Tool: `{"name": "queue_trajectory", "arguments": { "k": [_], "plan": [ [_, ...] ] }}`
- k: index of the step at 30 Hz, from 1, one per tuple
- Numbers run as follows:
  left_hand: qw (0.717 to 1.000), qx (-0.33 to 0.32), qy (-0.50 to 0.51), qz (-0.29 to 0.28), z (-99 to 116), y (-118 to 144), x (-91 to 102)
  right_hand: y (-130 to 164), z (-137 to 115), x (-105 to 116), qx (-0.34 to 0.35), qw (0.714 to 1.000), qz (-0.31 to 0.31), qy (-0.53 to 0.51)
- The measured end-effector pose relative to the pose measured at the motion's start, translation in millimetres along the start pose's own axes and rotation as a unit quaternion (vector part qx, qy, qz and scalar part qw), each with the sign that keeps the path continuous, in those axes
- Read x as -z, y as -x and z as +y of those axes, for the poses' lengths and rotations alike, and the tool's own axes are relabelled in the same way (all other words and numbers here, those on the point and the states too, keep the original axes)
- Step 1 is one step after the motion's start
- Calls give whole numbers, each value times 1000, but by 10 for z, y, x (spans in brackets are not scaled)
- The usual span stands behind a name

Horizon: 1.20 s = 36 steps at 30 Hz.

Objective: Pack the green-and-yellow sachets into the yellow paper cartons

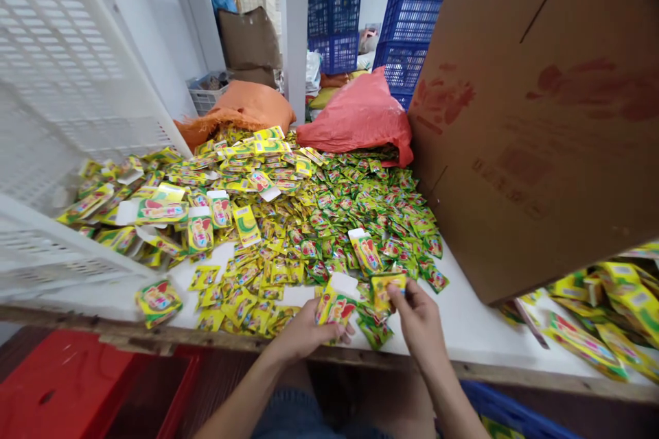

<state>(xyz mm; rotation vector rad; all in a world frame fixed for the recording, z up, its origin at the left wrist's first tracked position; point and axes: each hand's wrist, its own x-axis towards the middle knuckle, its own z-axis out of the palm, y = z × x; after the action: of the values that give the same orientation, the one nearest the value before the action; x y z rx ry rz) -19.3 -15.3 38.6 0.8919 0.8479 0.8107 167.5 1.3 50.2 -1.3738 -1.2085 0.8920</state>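
My left hand is closed around a small candy box, yellow and green with its white end flap raised. Just to the right, my right hand pinches a yellow candy sachet between thumb and fingers. Below it, a few green sachets lie at the table edge. Beyond both hands spreads a heap of green sachets, with yellow sachets to the left. Another box with an open flap rests on the heap, and several such boxes are piled farther left.
A white plastic crate stands tilted at the left. To the right leans a large cardboard box, with more boxes beside it. Orange and red sacks lie behind. A red stool is below the table edge.
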Motion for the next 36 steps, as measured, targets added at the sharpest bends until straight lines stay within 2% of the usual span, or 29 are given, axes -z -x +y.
{"name": "queue_trajectory", "arguments": {
  "k": [1,3,6,9,11,14,21,23,25,28,30,32,36],
  "plan": [
    [1000,-1,0,-12,-14,-7,-14,-16,-57,-13,22,999,25,0],
    [999,-3,-1,-33,-32,-19,-41,-14,-156,-83,72,997,27,21],
    [999,-12,11,-49,-23,-15,-63,39,-215,-226,168,980,-8,110],
    [1000,-17,3,-13,-13,8,-49,66,-212,-280,245,949,-57,190],
    [1000,-20,-6,11,-31,17,-34,51,-233,-255,249,936,-100,229],
    [999,-29,-8,15,-84,3,-26,1,-306,-192,210,927,-133,281],
    [998,-46,-36,32,-178,-68,-29,-51,-404,-191,158,914,-126,352],
    [997,-50,-48,36,-190,-74,-13,-45,-430,-212,162,913,-133,350],
    [997,-45,-61,28,-180,-79,9,-37,-460,-226,187,909,-180,327],
    [997,-38,-72,-16,-124,-103,45,-27,-475,-226,222,908,-233,269],
    [995,-51,-79,-41,-88,-142,70,-25,-453,-212,219,925,-206,233],
    [993,-73,-89,-37,-85,-194,96,-24,-405,-196,218,936,-168,218],
    [988,-99,-116,-25,-184,-295,137,-10,-256,-213,249,919,-123,278]
  ]
}}
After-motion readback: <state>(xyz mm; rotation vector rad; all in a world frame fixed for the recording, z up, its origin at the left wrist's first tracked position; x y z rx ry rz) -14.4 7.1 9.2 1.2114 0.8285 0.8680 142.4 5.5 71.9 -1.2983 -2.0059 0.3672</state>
